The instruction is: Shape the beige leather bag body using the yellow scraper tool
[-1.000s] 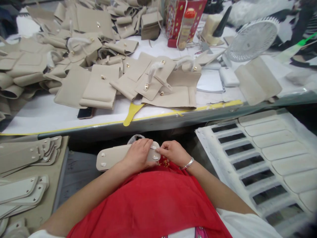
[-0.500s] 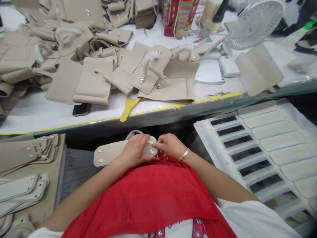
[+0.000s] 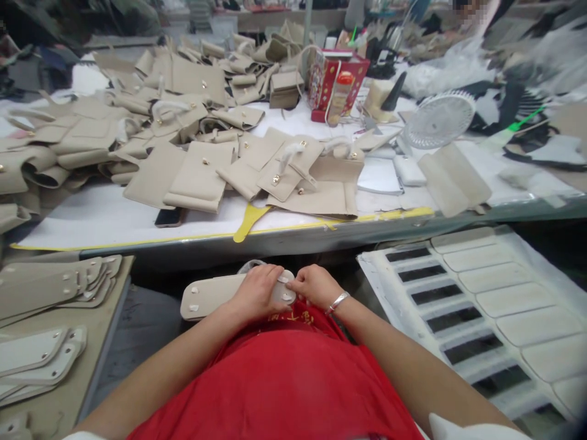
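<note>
A long beige oval panel point(image 3: 211, 294) with small white tabs near both ends lies across my lap, just below the table edge. My left hand point(image 3: 257, 292) rests on its right half, fingers curled over it and pressing it down. My right hand point(image 3: 315, 286), with a silver bracelet at the wrist, pinches at a white tab on the panel's right end, fingertips meeting those of the left hand. What the right fingers grip is too small to name.
A white worktable point(image 3: 105, 220) ahead holds several beige bag pieces with gold studs, a red box point(image 3: 332, 79), a small white fan point(image 3: 438, 119) and a phone point(image 3: 169, 216). Left: a board with stacked beige panels point(image 3: 50, 287). Right: a white slotted tray point(image 3: 463, 305) holding oval panels.
The view has tilted up, showing more of the table's far side. Both hands stay on the panel's right end, with only small finger movements.
</note>
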Available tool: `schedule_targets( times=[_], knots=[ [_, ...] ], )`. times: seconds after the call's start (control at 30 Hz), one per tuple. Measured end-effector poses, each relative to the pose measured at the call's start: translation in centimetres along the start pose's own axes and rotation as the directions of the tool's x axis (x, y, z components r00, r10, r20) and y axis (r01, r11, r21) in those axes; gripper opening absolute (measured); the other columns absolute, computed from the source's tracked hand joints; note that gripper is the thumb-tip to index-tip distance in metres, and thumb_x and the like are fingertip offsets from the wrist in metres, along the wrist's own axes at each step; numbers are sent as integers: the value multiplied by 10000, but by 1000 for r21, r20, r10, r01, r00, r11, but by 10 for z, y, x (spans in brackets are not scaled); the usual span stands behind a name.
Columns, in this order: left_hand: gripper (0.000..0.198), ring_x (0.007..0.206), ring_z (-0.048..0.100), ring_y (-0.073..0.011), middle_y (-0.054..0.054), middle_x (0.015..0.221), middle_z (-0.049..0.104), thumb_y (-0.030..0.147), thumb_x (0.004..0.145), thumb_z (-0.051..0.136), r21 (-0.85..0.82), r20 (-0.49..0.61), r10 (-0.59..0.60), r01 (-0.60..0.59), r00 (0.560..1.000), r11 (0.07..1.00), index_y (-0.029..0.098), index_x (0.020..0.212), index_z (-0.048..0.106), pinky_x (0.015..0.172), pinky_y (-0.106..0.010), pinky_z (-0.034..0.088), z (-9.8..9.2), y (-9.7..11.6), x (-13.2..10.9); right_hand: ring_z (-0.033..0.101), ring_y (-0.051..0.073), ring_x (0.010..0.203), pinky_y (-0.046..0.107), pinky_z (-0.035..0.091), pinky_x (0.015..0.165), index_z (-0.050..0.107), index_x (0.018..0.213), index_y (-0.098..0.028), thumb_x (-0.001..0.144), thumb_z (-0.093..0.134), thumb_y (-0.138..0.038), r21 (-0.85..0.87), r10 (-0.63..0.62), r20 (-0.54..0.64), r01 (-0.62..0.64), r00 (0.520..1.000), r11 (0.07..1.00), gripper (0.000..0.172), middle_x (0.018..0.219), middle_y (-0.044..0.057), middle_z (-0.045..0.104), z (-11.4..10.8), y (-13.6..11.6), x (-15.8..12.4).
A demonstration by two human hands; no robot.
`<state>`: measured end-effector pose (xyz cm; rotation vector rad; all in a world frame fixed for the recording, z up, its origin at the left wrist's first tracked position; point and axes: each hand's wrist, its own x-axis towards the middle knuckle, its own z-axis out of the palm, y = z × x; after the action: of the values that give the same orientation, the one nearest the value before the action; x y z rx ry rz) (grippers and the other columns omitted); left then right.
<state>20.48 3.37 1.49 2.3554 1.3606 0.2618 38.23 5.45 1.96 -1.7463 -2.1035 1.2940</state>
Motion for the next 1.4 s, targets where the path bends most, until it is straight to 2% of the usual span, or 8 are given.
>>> schedule_targets(
  times=[0.57, 0.87, 0.97, 1.03, 1.07, 1.13, 1.23, 1.4],
  knots=[
    [748, 1155, 451, -294, -139, 1259, 512, 367, 550, 658, 12, 69, -136, 136, 988, 991, 123, 1239, 498, 1010, -392, 295, 20, 11, 6, 568, 121, 455, 167, 369, 418, 643, 527, -146, 629, 601, -235, -37, 170, -52, -172, 984, 984, 142, 497, 35, 628, -6, -18, -11],
    [702, 1125, 473, -302, -137, 1228, 537, 388, 575, 632, -64, 39, -98, 100, 994, 993, 132, 1218, 517, 1025, -460, 257, 14, 13, 5, 562, 124, 422, 180, 382, 425, 603, 501, -148, 695, 553, -261, -54, 144, -60, -148, 988, 988, 230, 471, 32, 601, 5, -12, -7],
    [792, 1206, 403, -308, -132, 1324, 456, 413, 573, 677, -115, 61, -93, 100, 994, 988, 160, 1285, 439, 1059, -495, 180, 2, 6, -12, 555, 119, 425, 184, 354, 429, 598, 541, -146, 714, 553, -281, -122, 135, -84, -145, 987, 982, 225, 503, 41, 614, 6, -19, -10],
    [817, 1227, 378, -291, -122, 1356, 416, 478, 609, 662, -168, -57, -92, 81, 994, 982, 179, 1316, 383, 1061, -475, 194, -13, -12, -34, 536, 112, 412, 188, 333, 417, 582, 559, -145, 747, 534, -347, -153, 132, -73, -142, 989, 978, 279, 517, 44, 611, 7, -23, -11],
    [762, 1227, 374, -273, -117, 1353, 415, 504, 662, 620, -185, -186, -137, 102, 973, 977, 181, 1310, 383, 1060, -446, 214, -21, -26, -48, 523, 106, 398, 189, 320, 404, 565, 555, -145, 774, 502, -392, -151, 132, -51, -138, 990, 979, 335, 519, 46, 605, 7, -24, -10],
    [540, 1137, 447, -240, -124, 1226, 511, 473, 767, 523, -241, -415, -369, 291, 831, 926, 150, 1198, 475, 1000, -387, 311, -35, -58, -78, 508, 97, 384, 185, 305, 379, 552, 601, -150, 793, 465, -465, -100, 147, -3, -146, 989, 984, 379, 528, 36, 599, 8, -23, -4],
    [343, 811, 553, -178, -66, 901, 601, 456, 804, 470, -428, -383, -682, 535, 623, 729, 151, 929, 563, 748, -297, 439, -46, -97, -122, 497, 92, 369, 185, 306, 364, 532, 617, -159, 775, 465, -533, -87, 174, 83, -166, 981, 982, 411, 523, 18, 588, 8, -20, 6],
    [336, 585, 484, -128, 14, 623, 543, 487, 760, 508, -578, -132, -752, 566, 646, 588, 162, 677, 532, 541, -230, 358, -41, -114, -147, 482, 89, 366, 194, 307, 370, 506, 589, -168, 760, 466, -555, -93, 192, 124, -181, 974, 979, 425, 505, 8, 571, 7, -24, 6]
  ],
)
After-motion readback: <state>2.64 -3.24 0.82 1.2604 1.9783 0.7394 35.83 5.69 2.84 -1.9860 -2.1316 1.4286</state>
